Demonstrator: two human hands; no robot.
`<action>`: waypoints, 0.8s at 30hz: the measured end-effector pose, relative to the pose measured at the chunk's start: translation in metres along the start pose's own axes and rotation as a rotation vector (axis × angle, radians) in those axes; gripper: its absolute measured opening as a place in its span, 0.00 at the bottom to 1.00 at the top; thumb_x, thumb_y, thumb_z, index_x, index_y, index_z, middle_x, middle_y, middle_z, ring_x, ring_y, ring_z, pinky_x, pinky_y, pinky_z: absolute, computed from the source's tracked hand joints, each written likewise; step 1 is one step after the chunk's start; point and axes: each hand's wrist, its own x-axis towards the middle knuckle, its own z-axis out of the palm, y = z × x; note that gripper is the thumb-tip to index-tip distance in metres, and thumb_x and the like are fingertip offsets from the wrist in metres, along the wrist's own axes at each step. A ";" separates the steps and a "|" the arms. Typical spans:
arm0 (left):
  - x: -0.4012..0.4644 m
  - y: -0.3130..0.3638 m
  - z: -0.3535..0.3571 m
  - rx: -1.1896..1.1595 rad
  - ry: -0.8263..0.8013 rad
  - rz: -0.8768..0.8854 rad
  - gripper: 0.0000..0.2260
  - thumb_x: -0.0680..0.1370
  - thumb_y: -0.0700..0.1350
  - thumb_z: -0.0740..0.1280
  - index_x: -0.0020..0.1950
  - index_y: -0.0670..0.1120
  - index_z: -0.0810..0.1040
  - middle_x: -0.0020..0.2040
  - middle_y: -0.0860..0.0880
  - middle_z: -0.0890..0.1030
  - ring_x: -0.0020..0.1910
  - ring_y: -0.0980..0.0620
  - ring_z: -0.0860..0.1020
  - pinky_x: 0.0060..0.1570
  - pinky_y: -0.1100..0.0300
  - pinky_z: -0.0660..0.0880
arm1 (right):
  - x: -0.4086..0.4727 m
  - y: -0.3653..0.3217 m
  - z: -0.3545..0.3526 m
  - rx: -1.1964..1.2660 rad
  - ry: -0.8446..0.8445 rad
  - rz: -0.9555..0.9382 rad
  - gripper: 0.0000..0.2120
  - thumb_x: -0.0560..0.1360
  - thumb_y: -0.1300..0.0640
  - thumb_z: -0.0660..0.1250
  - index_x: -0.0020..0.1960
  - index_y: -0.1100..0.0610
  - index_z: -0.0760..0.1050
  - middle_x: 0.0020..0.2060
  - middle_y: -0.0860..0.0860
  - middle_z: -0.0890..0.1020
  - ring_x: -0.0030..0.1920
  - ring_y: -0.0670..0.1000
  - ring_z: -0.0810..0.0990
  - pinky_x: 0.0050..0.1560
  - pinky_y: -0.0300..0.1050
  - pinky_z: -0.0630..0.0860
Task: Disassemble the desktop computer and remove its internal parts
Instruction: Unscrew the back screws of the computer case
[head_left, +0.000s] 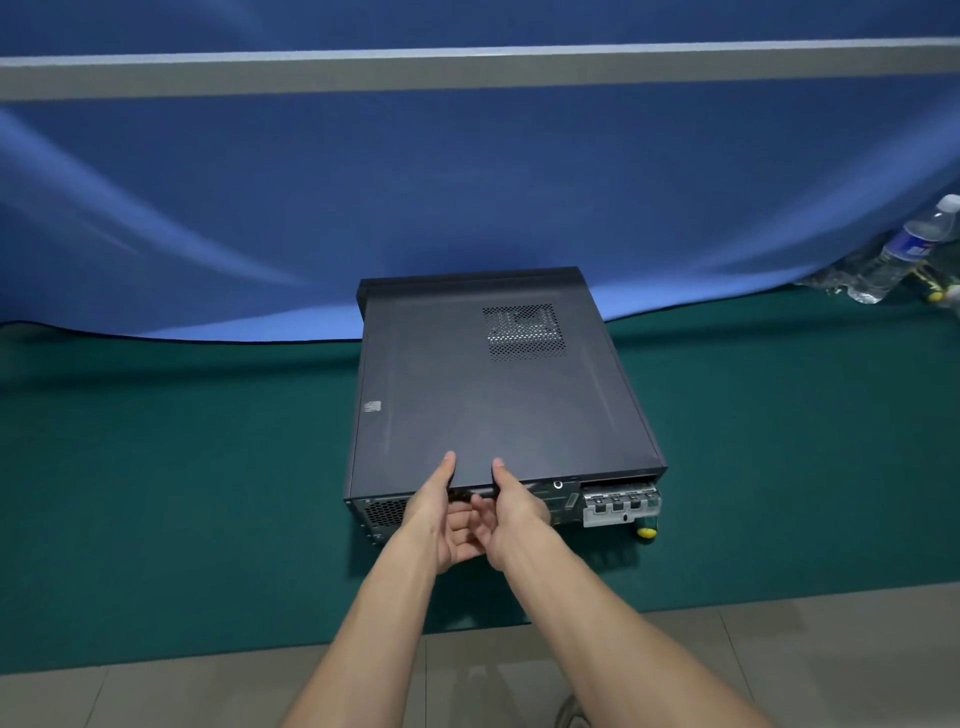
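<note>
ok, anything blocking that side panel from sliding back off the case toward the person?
Nothing visible. Both hands, left hand and right hand, already grip the near edge of the side panel, and the green mat in front of the computer case shows nothing but their arms. A yellow-tipped tool lies off to the right, clear of that path.

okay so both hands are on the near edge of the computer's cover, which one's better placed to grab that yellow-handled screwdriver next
Right. The right hand grips the cover nearer the screwdriver, which lies by the case's near-right corner; the left hand would have to cross over.
</note>
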 end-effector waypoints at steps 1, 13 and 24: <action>0.002 -0.001 0.000 0.008 0.007 0.019 0.30 0.74 0.63 0.64 0.48 0.33 0.75 0.26 0.45 0.77 0.24 0.49 0.75 0.29 0.55 0.77 | 0.003 0.000 0.000 0.001 0.023 -0.016 0.15 0.71 0.55 0.74 0.39 0.63 0.72 0.27 0.57 0.77 0.18 0.49 0.73 0.17 0.36 0.69; -0.007 0.000 0.010 -0.072 0.054 0.048 0.28 0.76 0.60 0.63 0.51 0.33 0.73 0.38 0.36 0.80 0.22 0.46 0.77 0.23 0.59 0.76 | 0.009 0.010 -0.010 0.053 -0.029 -0.137 0.13 0.70 0.59 0.74 0.40 0.59 0.69 0.24 0.53 0.67 0.14 0.45 0.61 0.17 0.33 0.60; -0.016 -0.006 0.005 -0.091 -0.052 0.075 0.28 0.76 0.61 0.63 0.60 0.36 0.75 0.46 0.36 0.82 0.38 0.41 0.81 0.33 0.52 0.77 | -0.007 -0.002 -0.020 -0.093 -0.093 -0.065 0.16 0.70 0.56 0.74 0.52 0.63 0.76 0.28 0.54 0.77 0.15 0.45 0.64 0.16 0.34 0.59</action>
